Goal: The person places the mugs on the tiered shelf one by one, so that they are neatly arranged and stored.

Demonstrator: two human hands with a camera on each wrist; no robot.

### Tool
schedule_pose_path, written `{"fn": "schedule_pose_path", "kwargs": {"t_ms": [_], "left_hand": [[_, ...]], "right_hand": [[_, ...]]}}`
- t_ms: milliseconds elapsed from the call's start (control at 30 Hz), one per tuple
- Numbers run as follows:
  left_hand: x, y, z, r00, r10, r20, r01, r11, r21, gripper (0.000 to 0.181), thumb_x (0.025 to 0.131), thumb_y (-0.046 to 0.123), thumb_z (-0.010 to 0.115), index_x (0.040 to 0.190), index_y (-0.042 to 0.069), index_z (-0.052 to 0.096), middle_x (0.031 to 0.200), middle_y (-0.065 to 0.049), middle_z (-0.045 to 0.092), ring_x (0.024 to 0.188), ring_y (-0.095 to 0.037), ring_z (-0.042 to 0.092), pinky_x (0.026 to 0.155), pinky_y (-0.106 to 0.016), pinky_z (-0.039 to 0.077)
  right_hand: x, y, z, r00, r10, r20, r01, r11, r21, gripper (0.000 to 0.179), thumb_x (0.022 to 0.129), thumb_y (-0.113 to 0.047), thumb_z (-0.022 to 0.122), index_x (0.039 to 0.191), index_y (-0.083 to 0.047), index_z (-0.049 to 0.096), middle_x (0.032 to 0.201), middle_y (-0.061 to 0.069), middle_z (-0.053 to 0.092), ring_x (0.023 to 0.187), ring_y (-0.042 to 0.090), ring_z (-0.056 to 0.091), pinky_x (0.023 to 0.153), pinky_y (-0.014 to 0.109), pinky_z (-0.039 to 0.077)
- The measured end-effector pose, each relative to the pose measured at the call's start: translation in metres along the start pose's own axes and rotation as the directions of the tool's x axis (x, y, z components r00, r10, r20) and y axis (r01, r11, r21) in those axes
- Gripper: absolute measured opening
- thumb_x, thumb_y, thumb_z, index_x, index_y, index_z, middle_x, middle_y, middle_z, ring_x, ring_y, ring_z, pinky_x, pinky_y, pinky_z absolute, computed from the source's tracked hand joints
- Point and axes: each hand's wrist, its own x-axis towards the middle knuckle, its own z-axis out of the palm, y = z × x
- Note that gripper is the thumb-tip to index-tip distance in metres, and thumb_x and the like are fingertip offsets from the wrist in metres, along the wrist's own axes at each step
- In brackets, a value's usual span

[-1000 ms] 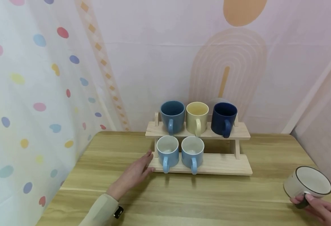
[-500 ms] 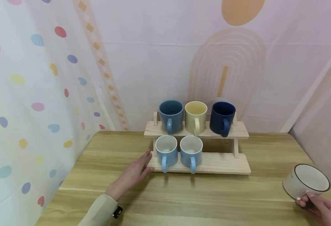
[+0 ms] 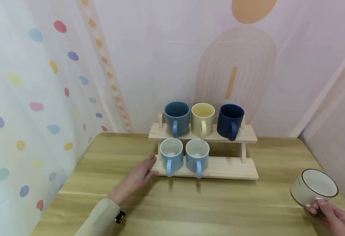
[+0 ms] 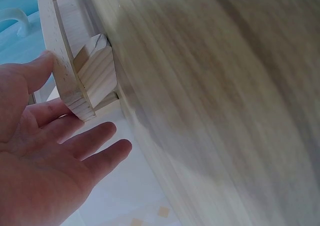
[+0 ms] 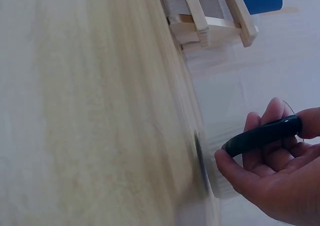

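Note:
At the right of the head view, a white enamel-look mug (image 3: 302, 190) with a dark rim is held by my right hand (image 3: 334, 216). The thumb and fingers grip its black handle (image 5: 262, 136). Whether its base touches the table, I cannot tell. My left hand (image 3: 135, 178) touches the left end of a two-tier wooden rack (image 3: 231, 167), its fingers mostly straight. In the left wrist view the thumb (image 4: 42, 71) lies against the lower board (image 4: 65, 68). Two light blue mugs, one left (image 3: 172, 157) and one right (image 3: 196, 157), stand on the lower tier.
A teal-blue mug (image 3: 176, 119), a pale yellow mug (image 3: 202, 119) and a navy mug (image 3: 229, 121) occupy the upper tier, handles toward me. The wooden table (image 3: 190, 209) is backed by a patterned curtain (image 3: 149, 65), which also hangs along both sides.
My right fingers close further over the mug's handle, and the mug shifts slightly left. My left hand stays at the rack. The head view tilts a little.

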Motion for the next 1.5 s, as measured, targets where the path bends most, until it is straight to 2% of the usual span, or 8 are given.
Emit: {"fn": "schedule_pose_path", "kwargs": {"t_ms": [100, 200, 400, 567, 633, 800, 1000, 1500], "left_hand": [[0.002, -0.001, -0.003, 1.000, 0.001, -0.010, -0.001, 1.000, 0.011, 0.061, 0.103, 0.021, 0.065, 0.149, -0.013, 0.044, 0.158, -0.031, 0.036, 0.142, -0.048, 0.043, 0.114, -0.059, 0.039], [0.001, -0.003, -0.004, 1.000, -0.010, -0.001, 0.010, 1.000, 0.020, 0.062, 0.103, 0.022, 0.066, 0.150, -0.012, 0.043, 0.159, -0.030, 0.036, 0.142, -0.047, 0.043, 0.114, -0.058, 0.039], [-0.001, -0.003, -0.004, 1.000, -0.024, 0.010, 0.024, 1.000, 0.020, 0.063, 0.103, 0.023, 0.067, 0.151, -0.011, 0.043, 0.160, -0.028, 0.035, 0.143, -0.045, 0.043, 0.114, -0.058, 0.039], [-0.003, -0.002, -0.002, 1.000, -0.027, 0.009, 0.027, 0.999, 0.020, 0.063, 0.103, 0.023, 0.066, 0.151, -0.011, 0.043, 0.160, -0.028, 0.035, 0.143, -0.045, 0.043, 0.114, -0.058, 0.039], [-0.004, -0.002, -0.001, 1.000, -0.026, 0.005, 0.026, 1.000, 0.017, 0.063, 0.103, 0.023, 0.066, 0.151, -0.011, 0.043, 0.160, -0.028, 0.035, 0.143, -0.045, 0.043, 0.114, -0.058, 0.039], [-0.003, -0.003, 0.001, 1.000, -0.021, -0.005, 0.021, 1.000, 0.014, 0.063, 0.104, 0.024, 0.065, 0.151, -0.010, 0.043, 0.160, -0.028, 0.035, 0.143, -0.045, 0.043, 0.114, -0.058, 0.039], [-0.003, -0.005, 0.004, 0.999, -0.035, 0.001, 0.035, 0.999, 0.003, 0.064, 0.103, 0.025, 0.066, 0.152, -0.008, 0.043, 0.161, -0.027, 0.034, 0.144, -0.044, 0.041, 0.115, -0.058, 0.037], [0.003, -0.004, 0.000, 1.000, -0.007, 0.003, 0.007, 0.999, -0.034, 0.064, 0.102, 0.022, 0.067, 0.151, -0.012, 0.042, 0.160, -0.029, 0.034, 0.145, -0.045, 0.039, 0.116, -0.058, 0.037]], "right_hand": [[-0.003, 0.000, 0.001, 0.993, -0.115, 0.031, 0.111, 0.989, 0.094, 0.037, 0.112, -0.010, 0.041, 0.088, -0.006, 0.068, 0.083, -0.003, 0.066, 0.081, 0.002, 0.067, 0.072, 0.012, 0.054], [-0.005, -0.006, 0.004, 0.991, -0.133, 0.029, 0.129, 0.987, 0.096, 0.038, 0.112, -0.010, 0.042, 0.088, -0.013, 0.070, 0.083, -0.004, 0.067, 0.082, 0.000, 0.068, 0.072, 0.011, 0.054], [-0.011, -0.016, 0.010, 0.980, -0.196, 0.035, 0.189, 0.971, 0.148, 0.037, 0.111, -0.006, 0.042, 0.089, -0.008, 0.071, 0.083, -0.001, 0.068, 0.084, 0.004, 0.072, 0.074, 0.013, 0.057], [-0.013, -0.023, 0.016, 0.969, -0.240, 0.060, 0.235, 0.969, 0.078, 0.033, 0.112, -0.006, 0.042, 0.093, -0.004, 0.070, 0.086, 0.001, 0.067, 0.088, 0.003, 0.071, 0.076, 0.012, 0.056], [-0.014, -0.026, 0.019, 0.959, -0.271, 0.081, 0.265, 0.961, 0.077, 0.032, 0.112, -0.004, 0.041, 0.095, -0.001, 0.068, 0.087, 0.002, 0.066, 0.091, 0.004, 0.071, 0.079, 0.013, 0.056], [-0.014, -0.032, 0.027, 0.916, -0.378, 0.134, 0.353, 0.919, 0.178, 0.034, 0.110, 0.005, 0.035, 0.100, 0.003, 0.067, 0.091, 0.005, 0.069, 0.098, 0.007, 0.072, 0.085, 0.015, 0.056], [-0.015, -0.041, 0.038, 0.889, -0.429, 0.160, 0.390, 0.893, 0.224, 0.035, 0.109, 0.010, 0.032, 0.104, 0.008, 0.067, 0.094, 0.006, 0.070, 0.101, 0.011, 0.072, 0.090, 0.018, 0.056], [-0.019, -0.059, 0.073, 0.906, -0.384, 0.179, 0.352, 0.917, 0.185, 0.028, 0.111, 0.004, 0.036, 0.102, 0.010, 0.062, 0.096, 0.004, 0.068, 0.102, 0.012, 0.071, 0.092, 0.020, 0.056]]}}
